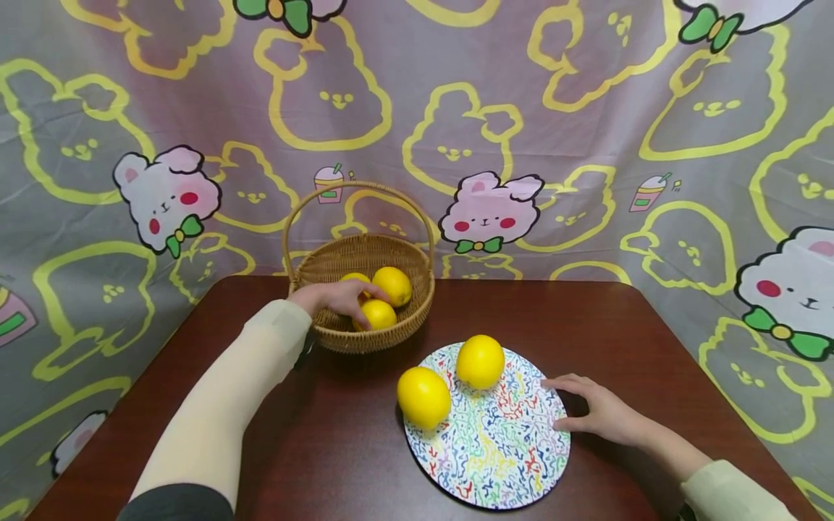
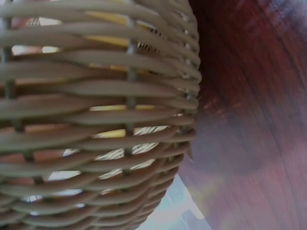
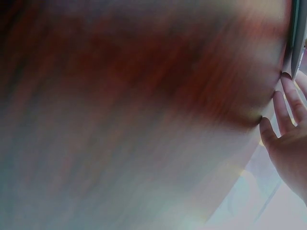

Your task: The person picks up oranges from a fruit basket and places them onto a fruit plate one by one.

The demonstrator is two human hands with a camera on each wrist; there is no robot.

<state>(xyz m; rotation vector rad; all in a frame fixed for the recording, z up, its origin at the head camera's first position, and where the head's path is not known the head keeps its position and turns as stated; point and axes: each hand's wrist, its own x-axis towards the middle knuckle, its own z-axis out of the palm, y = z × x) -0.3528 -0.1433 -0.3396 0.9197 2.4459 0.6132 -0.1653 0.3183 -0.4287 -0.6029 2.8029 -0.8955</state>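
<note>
A wicker basket (image 1: pixel 365 340) with a tall handle holds yellow lemons. Inside it, my left hand (image 1: pixel 339 295) reaches over the near rim, thumb and fingers around the front lemon (image 1: pixel 379 315). Behind that are another lemon (image 1: pixel 392 286) and a partly covered one (image 1: pixel 354 278). A round plate (image 1: pixel 495 449) with colourful squiggles carries two lemons, one at its back (image 1: pixel 481 361) and one at its left edge (image 1: pixel 424 397). At the plate's right rim rests my right hand (image 1: pixel 602 412), thumb and fingers spread. The basket's weave (image 2: pixel 96 120) hides the left hand in the left wrist view.
Everything stands on a dark red-brown wooden table (image 1: pixel 313 449) with rounded back corners. Right behind it hangs a cartoon-patterned cloth (image 1: pixel 391 87). The basket handle (image 1: pixel 357 184) arches above the lemons.
</note>
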